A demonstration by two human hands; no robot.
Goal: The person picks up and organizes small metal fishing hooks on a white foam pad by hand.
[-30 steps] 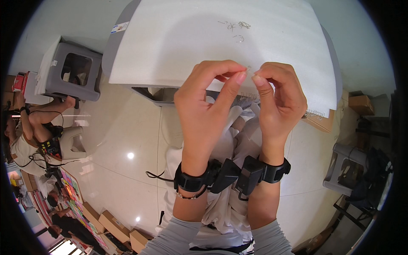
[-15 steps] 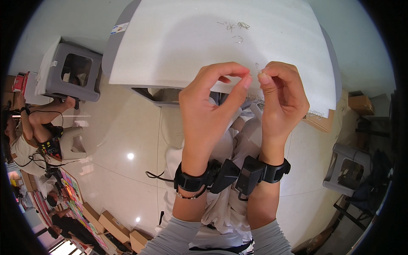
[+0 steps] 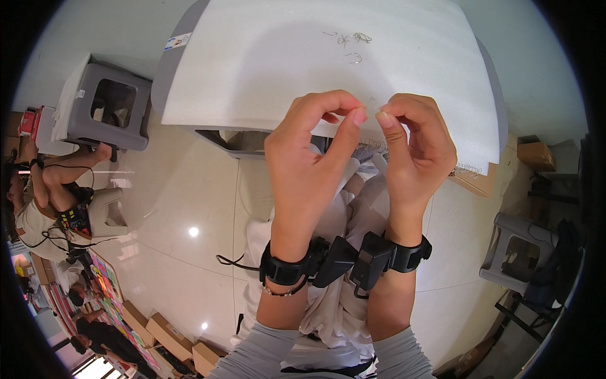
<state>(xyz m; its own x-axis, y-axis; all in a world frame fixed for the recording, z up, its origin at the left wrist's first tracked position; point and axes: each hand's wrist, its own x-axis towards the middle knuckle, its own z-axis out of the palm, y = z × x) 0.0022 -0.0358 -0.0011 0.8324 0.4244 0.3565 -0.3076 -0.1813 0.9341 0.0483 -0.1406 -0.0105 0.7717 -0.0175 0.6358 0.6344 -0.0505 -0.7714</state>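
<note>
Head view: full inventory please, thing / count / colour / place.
foam sheet: 1, white, covering the table top at upper centre
thin wire bits: a few, pale metallic, loose on the sheet near its far edge
stools: 2, grey plastic, one upper left, one lower right
cardboard boxes: several, brown, on the floor lower left; one more at far right
co-worker: 1, seated at the left edge, black band on the wrist
cable: 1, black, on the pale tiled floor
wrist devices: 2, black, strapped on both wrists
left hand: fingertips pinched, what it holds too small to tell
right hand: fingertips pinched close to the left's
</note>
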